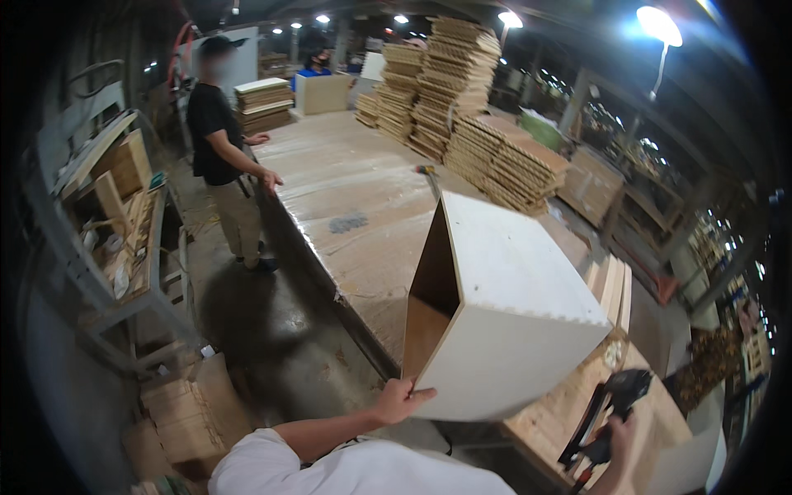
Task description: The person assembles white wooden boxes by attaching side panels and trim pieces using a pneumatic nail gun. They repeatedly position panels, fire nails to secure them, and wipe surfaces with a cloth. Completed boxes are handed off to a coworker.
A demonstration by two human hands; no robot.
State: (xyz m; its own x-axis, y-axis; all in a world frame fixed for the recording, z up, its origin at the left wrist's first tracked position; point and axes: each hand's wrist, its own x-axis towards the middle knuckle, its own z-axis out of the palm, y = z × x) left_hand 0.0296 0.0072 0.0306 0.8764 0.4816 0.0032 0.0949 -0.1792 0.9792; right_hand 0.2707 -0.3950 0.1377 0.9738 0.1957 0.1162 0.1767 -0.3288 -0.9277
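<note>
Center-right of the frame, a white open-sided box (503,313) sits tilted on the long workbench (346,206). The left hand (400,400) is clamped on its lower corner. Down at the lower right, the right hand (619,433) is wrapped around a black nail gun (606,408). Another person (219,148) stands upper left, with stacked wood panels (462,91) along the top.

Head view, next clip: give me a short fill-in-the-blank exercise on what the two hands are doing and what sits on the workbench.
1. The left hand grips the lower corner of an open, white ____.
2. The right hand holds a black ____ gun.
3. The box rests tilted on the long wooden ____.
4. Behind the box, boards lie in tall ____ on the workbench.

Missing words: box; nail; workbench; stacks
</note>
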